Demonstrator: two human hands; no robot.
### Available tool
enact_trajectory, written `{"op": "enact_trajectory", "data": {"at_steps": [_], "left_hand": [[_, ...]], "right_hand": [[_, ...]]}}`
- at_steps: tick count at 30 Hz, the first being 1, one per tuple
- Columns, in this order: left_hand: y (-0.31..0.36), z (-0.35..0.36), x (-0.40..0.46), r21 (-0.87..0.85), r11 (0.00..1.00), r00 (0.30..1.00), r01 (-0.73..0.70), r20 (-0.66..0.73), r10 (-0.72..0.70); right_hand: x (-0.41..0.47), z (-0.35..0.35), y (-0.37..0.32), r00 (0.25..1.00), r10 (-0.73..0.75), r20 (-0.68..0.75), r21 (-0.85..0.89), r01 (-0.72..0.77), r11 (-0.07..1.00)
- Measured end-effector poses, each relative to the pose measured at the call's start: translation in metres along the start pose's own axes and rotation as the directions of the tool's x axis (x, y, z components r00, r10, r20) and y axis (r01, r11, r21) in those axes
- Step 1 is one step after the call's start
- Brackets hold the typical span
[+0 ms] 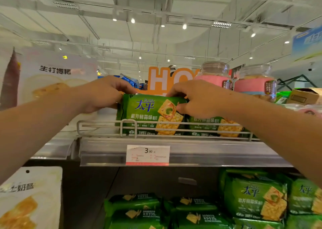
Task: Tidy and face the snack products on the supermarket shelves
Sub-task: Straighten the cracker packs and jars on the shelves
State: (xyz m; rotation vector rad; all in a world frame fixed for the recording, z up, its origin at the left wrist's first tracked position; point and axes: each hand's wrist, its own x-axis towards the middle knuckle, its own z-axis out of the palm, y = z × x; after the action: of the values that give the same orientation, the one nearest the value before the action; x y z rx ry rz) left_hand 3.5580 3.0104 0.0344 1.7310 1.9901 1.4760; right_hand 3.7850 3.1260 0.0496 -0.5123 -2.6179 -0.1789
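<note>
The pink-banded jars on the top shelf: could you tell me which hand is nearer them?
Right. The right hand grips the green cracker pack just below-left of the jars; the left hand holds its far end.

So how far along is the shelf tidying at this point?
Midway, at a guess. Both hands, left hand and right hand, grip a green cracker pack upright behind the top shelf rail; its neighbour already faces forward. The flat-lying green packs on the lower shelf look untidied.
</note>
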Motion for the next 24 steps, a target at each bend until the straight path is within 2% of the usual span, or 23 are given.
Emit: {"op": "enact_trajectory", "data": {"at_steps": [5,6,8,10,11,14,16,18,20,24], "left_hand": [[0.005,0.003,0.01,-0.22,0.969,0.992,0.112,0.078,-0.097],[0.01,0.002,0.01,-0.215,0.969,0.99,0.121,0.099,-0.101],[0.019,0.003,0.011,0.006,0.998,0.991,0.056,0.121,-0.056],[0.032,0.009,0.01,0.264,0.964,0.98,-0.022,0.197,-0.031],[0.038,0.014,0.011,0.335,0.942,0.972,-0.035,0.229,-0.045],[0.049,0.03,0.013,0.548,0.825,0.957,-0.138,0.289,-0.032],[0.051,0.04,0.015,0.651,0.73,0.952,-0.208,0.308,-0.003],[0.052,0.045,0.015,0.693,0.682,0.957,-0.234,0.288,0.035],[0.052,0.044,0.015,0.687,0.682,0.956,-0.249,0.286,0.061],[0.05,0.039,0.014,0.582,0.773,0.95,-0.252,0.302,0.082]], "right_hand": [[-0.004,0.006,0.004,0.998,-0.035,-0.044,-0.017,0.034,0.999],[-0.005,0.007,0.005,0.998,-0.038,-0.05,-0.022,0.037,0.999],[-0.007,0.008,0.005,0.997,-0.046,-0.055,-0.04,0.044,0.998],[-0.011,0.008,0.007,0.996,-0.053,-0.065,-0.051,0.05,0.997],[-0.015,0.006,0.009,0.994,-0.056,-0.091,-0.041,0.053,0.998],[-0.032,-0.005,0.023,0.968,-0.078,-0.237,-0.035,0.072,0.997],[-0.043,-0.008,0.031,0.967,-0.089,-0.24,-0.119,0.062,0.991],[-0.047,-0.004,0.035,0.983,-0.081,-0.167,-0.207,0.045,0.977],[-0.045,0.003,0.038,0.986,-0.087,-0.145,-0.274,0.044,0.961],[-0.045,0.001,0.042,0.962,-0.077,-0.261,-0.209,0.022,0.978]]}}
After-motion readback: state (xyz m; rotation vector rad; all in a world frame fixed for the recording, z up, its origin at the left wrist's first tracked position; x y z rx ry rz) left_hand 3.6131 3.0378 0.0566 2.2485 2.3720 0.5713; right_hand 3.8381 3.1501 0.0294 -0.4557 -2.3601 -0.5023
